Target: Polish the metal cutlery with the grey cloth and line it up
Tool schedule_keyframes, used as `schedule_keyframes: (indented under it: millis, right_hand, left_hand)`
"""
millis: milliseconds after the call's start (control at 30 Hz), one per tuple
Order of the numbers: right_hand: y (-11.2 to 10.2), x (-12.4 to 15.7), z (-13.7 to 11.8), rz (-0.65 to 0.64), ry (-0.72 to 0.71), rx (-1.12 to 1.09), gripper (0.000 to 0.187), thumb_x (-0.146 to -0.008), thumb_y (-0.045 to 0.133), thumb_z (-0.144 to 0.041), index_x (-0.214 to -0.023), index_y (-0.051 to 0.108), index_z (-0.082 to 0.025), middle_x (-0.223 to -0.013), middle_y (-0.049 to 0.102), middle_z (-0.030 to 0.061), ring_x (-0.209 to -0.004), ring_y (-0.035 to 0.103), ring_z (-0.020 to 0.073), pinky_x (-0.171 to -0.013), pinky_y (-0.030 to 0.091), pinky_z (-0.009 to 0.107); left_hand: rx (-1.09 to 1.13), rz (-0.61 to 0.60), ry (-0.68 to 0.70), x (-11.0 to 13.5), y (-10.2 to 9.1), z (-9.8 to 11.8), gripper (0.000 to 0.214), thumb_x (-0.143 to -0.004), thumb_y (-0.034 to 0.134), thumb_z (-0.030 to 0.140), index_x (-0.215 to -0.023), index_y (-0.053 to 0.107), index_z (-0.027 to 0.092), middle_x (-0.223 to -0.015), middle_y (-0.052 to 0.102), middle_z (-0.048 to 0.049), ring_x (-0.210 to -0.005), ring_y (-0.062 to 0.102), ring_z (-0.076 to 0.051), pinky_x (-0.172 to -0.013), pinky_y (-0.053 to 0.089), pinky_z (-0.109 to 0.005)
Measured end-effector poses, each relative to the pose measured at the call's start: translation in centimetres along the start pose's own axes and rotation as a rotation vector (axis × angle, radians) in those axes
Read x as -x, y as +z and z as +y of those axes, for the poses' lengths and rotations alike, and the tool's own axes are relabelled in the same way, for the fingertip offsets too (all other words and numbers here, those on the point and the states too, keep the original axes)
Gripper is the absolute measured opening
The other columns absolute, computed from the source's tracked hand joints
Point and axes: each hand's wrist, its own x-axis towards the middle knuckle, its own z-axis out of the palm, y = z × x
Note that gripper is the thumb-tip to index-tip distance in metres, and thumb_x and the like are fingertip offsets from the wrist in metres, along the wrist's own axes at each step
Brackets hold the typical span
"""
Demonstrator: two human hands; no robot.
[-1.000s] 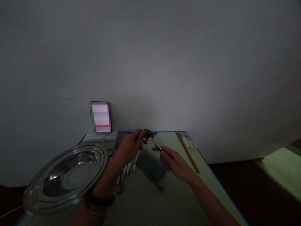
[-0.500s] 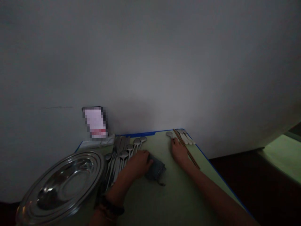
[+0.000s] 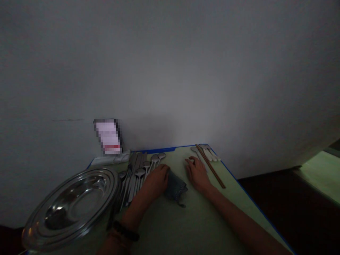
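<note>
My left hand (image 3: 158, 178) is closed on the upper left edge of a grey cloth (image 3: 175, 187) with a small loop at its lower corner. To its right, my right hand (image 3: 197, 173) hovers low over the table with fingers apart and nothing in them. A metal spoon (image 3: 196, 150) lies just beyond the right hand, its handle partly hidden behind it. Beside that spoon rests a pair of brown chopsticks (image 3: 211, 168). Several pale-handled utensils (image 3: 209, 153) lie at the far right corner. Left of my left hand are several metal spoons (image 3: 140, 173) and knives (image 3: 136, 161).
A large shiny metal basin (image 3: 73, 205) stands on the left of the table. Behind it lies a white wrapped bundle (image 3: 111, 158), with a blurred-out phone-like device (image 3: 108, 137) against the wall. The greenish table (image 3: 170, 226) has a blue edge.
My right hand has let go of the spoon beside the chopsticks and moved slightly back and left, its fingers opening. My left hand stays on the grey cloth.
</note>
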Motion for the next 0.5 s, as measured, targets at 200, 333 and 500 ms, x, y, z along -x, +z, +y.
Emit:
schedule_keyframes:
  millis: [200,333,500]
  right_hand:
    - [-0.2,2.1,-2.8,-0.140,-0.296,-0.483,0.053,-0.083,0.048,-0.039,-0.131,0.038,-0.019,-0.124,0.045,0.0120,-0.114,0.045,0.0210,-0.097,0.037,0.036]
    - [0.7,1.2,-2.6,-0.050,-0.105,-0.497,0.045,-0.080,0.049,-0.027,-0.124,0.044,-0.016,-0.115,0.048,0.0128,-0.105,0.050,0.0214,-0.094,0.040,0.037]
    - [1.0,1.2,-2.6,0.076,-0.028,-0.382,0.043,-0.085,0.043,-0.038,-0.122,0.047,-0.015,-0.120,0.044,0.0160,-0.106,0.048,0.0255,-0.093,0.039,0.042]
  left_hand:
    - [-0.142,0.129,-0.164,1.8,0.8,-1.5,0.040,-0.081,0.033,0.002,-0.118,0.048,0.012,-0.124,0.047,-0.0150,-0.115,0.047,-0.022,-0.096,0.038,-0.033]
    - [-0.249,0.108,-0.283,2.1,1.0,-1.6,0.029,-0.084,0.040,0.013,-0.109,0.054,0.009,-0.114,0.054,-0.0196,-0.109,0.049,-0.032,-0.089,0.041,-0.042]
    - [-0.294,-0.017,-0.366,1.3,0.7,-0.9,0.028,-0.088,0.038,0.017,-0.106,0.056,0.006,-0.110,0.056,-0.0218,-0.098,0.058,-0.032,-0.074,0.049,-0.040]
